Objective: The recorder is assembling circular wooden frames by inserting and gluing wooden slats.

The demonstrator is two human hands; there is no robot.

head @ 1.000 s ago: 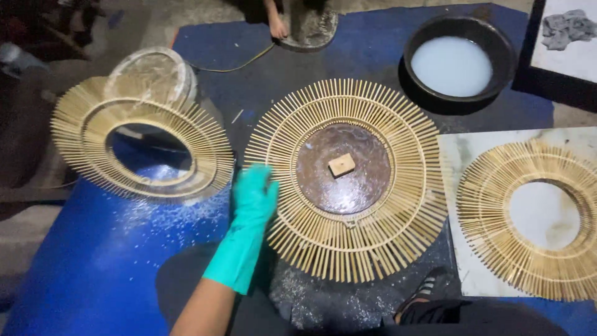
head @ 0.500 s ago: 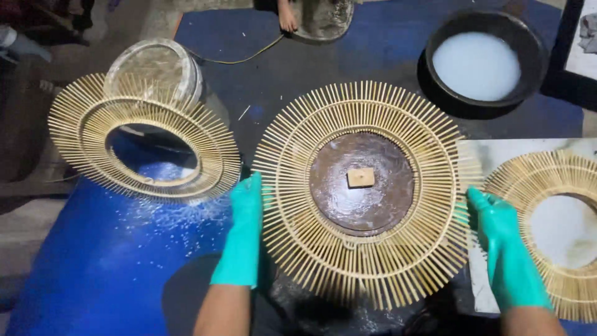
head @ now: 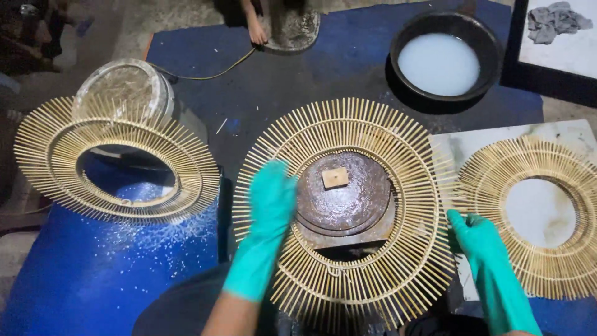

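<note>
Both of our teal-gloved hands have shifted since a half-second ago: our left hand now lies on the inner band of the round sunburst frame of pale bamboo sticks, and our right hand is at its right edge. That frame sits centre on the rusty round metal stand and looks fully assembled; two like frames lie left and right. Left fingers are loosely spread and pressing flat; right fingers are half curled and touching the stick tips, gripping nothing.

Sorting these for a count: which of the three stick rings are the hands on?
The middle ring, around the rusty disc; left hand and right hand touch it.
</note>
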